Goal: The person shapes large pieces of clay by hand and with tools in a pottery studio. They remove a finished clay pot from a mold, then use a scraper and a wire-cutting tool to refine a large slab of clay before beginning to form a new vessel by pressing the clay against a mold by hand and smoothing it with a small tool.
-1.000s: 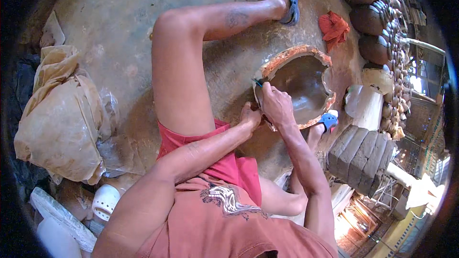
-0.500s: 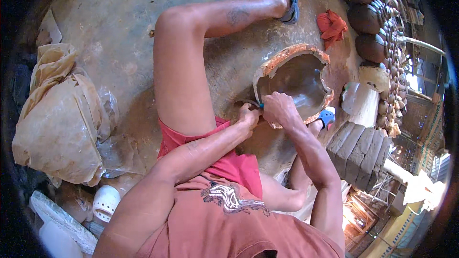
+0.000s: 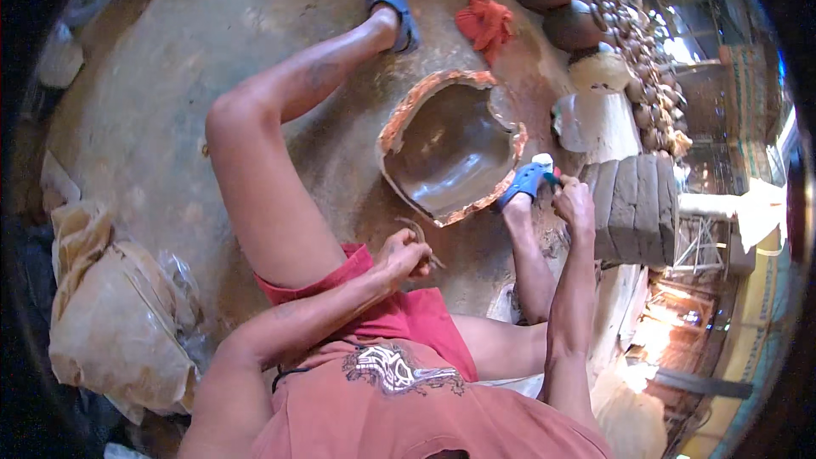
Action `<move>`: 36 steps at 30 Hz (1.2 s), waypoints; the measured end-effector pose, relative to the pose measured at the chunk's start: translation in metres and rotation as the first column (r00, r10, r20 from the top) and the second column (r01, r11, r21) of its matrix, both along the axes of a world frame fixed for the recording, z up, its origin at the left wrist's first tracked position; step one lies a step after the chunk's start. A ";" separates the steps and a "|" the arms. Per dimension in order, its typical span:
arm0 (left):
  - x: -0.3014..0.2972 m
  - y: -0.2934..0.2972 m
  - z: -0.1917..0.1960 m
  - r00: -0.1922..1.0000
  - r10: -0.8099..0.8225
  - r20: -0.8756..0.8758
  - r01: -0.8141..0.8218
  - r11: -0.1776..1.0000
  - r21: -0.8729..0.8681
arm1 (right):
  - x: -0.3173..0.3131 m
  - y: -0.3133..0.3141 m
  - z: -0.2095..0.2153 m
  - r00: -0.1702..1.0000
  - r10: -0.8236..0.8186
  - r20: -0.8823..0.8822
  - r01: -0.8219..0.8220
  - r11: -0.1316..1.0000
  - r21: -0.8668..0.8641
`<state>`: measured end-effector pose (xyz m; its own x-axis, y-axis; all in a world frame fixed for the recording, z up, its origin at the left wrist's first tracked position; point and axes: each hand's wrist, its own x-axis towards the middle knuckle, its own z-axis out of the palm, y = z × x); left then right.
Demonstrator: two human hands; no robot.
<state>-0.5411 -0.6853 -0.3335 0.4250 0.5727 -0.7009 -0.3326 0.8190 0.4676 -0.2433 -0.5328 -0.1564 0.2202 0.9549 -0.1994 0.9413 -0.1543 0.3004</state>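
Observation:
Between my legs lies a large broken-edged clay pot (image 3: 455, 149), its grey-brown inside shiny and its jagged rim reddish orange. My left hand (image 3: 405, 257) is closed on a thin, curved strip of clay (image 3: 415, 228), below the pot's near edge and apart from it. Off to the right, my right hand (image 3: 574, 202) grips a small teal-handled tool (image 3: 552, 179). It is beside my blue clog (image 3: 524, 182) and a stack of grey clay slabs (image 3: 625, 208). The working end of the tool cannot be made out.
A red cloth (image 3: 486, 24) lies beyond the pot. Round dark pots (image 3: 571, 25) and strung small pieces line the far right. A plastic-covered bundle (image 3: 119, 314) stands at the left. A pale log-like block (image 3: 609, 123) is behind the slabs.
My right hand has swung right, away from the pot's rim, with the teal-handled tool. My left hand has drawn back toward me with the clay strip. The view has shifted right.

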 end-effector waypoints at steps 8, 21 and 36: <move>0.007 0.044 0.071 0.808 -0.577 -0.120 0.531 0.624 0.574 | -0.068 -0.085 -0.047 0.303 0.162 -0.939 -0.019 0.986 0.164; 0.142 0.063 0.209 0.854 -0.301 0.424 -0.097 0.708 0.699 | -0.040 -0.197 0.046 0.471 0.531 -0.704 0.604 0.388 0.696; -0.109 0.251 0.319 0.536 0.099 -0.838 0.835 0.082 0.544 | 0.238 -0.340 -0.049 0.877 -0.263 -0.403 0.474 0.616 0.629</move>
